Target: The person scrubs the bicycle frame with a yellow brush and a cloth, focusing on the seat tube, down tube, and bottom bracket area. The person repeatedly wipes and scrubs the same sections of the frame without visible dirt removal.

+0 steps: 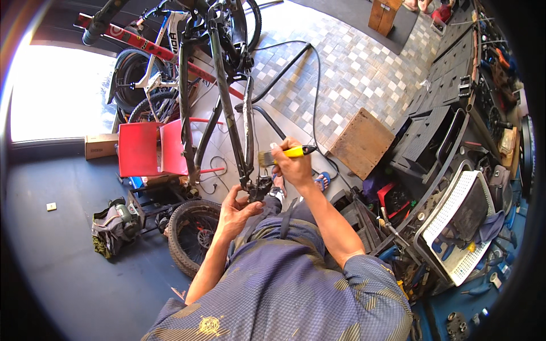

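Observation:
A dark bicycle frame (230,122) reaches toward me, its tubes ending just in front of my body. At that end sits a compact black part (260,188) that looks like a rear derailleur; my left hand (238,213) cups it from below and the left, fingers and thumb against it. Held in my right hand (294,169) is a paintbrush (297,151) with a yellow and black handle. Its bristles point left, close to the frame tubes above the derailleur. Whether they touch the frame, I cannot tell.
Red chairs (139,149) stand left of the frame, with a loose bicycle wheel (193,234) nearer me. A wooden box (362,143) is on the right, beside black drawers (435,136) and a white perforated tray (463,227). A black cable (318,85) runs across the tiled floor.

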Demonstrator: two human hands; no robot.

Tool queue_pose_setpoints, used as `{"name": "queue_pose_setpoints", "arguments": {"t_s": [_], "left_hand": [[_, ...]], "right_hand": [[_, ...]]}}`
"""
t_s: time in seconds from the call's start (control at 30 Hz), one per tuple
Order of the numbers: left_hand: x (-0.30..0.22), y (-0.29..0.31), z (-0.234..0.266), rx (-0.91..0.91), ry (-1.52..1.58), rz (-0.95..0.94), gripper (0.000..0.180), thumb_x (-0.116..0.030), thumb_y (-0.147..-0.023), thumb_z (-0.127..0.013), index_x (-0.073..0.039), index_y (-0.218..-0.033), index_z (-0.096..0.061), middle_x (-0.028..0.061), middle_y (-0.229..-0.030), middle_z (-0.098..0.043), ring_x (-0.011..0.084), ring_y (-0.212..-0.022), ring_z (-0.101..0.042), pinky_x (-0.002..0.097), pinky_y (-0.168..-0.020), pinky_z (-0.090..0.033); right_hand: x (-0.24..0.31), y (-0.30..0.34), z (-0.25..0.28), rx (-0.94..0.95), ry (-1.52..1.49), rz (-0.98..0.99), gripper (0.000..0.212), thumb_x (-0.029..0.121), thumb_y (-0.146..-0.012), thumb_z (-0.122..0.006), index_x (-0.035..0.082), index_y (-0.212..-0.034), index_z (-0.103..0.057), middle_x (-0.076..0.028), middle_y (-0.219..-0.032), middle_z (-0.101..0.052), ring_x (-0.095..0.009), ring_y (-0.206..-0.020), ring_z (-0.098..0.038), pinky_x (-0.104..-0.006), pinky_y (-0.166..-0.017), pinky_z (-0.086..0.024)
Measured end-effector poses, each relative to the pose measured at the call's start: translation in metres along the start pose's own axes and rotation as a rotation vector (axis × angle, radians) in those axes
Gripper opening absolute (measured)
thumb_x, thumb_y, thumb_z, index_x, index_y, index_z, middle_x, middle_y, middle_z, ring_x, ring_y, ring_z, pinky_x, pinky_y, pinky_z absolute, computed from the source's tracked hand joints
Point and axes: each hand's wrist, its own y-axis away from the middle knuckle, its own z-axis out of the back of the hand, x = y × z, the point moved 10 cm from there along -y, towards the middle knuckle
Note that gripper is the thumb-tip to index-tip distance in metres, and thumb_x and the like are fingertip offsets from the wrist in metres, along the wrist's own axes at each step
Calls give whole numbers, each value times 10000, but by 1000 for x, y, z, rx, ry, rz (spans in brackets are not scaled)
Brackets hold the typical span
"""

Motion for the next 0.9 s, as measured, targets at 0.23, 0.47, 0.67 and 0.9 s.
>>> {"name": "queue_pose_setpoints", "arguments": {"t_s": [0.23, 0.47, 0.67, 0.9], "left_hand": [[-3, -2, -3, 8, -20, -18, 600, -62, -940, -818, -18, -1405, -441, 207, -1183, -742, 271, -1072, -757, 392, -904, -654], [-2, -2, -3, 25, -47, -22, 585, -88, -949, -816, -49, -1399, -445, 198, -1184, -745, 276, -1071, -760, 397, -909, -653], [0, -3, -1, 26, -11, -23, 565, -79, -955, -807, -63, -1391, -449, 197, -1189, -744, 272, -1066, -761, 413, -908, -654], [0, -4, -2, 26, -12, -16, 571, -79, -945, -817, -59, -1380, -448, 196, -1191, -746, 274, -1065, -761, 404, -900, -655]], "right_hand": [[-8, 12, -17, 160, -107, 40, 300, 194, -1009, -752, 74, -825, -547, -2, -640, -616, -70, -463, -595, -227, -410, -457], [-2, 13, -16, 135, -81, 106, 276, 168, -1012, -744, 74, -832, -557, 15, -648, -592, -41, -489, -572, -219, -412, -447], [5, 8, -25, 198, -79, 93, 261, 140, -1008, -728, 62, -799, -593, 12, -653, -588, -46, -490, -557, -236, -442, -438], [24, 14, -27, 219, 2, 227, 280, 118, -996, -739, 58, -774, -579, 14, -639, -574, -25, -513, -534, -236, -449, -417]]}}
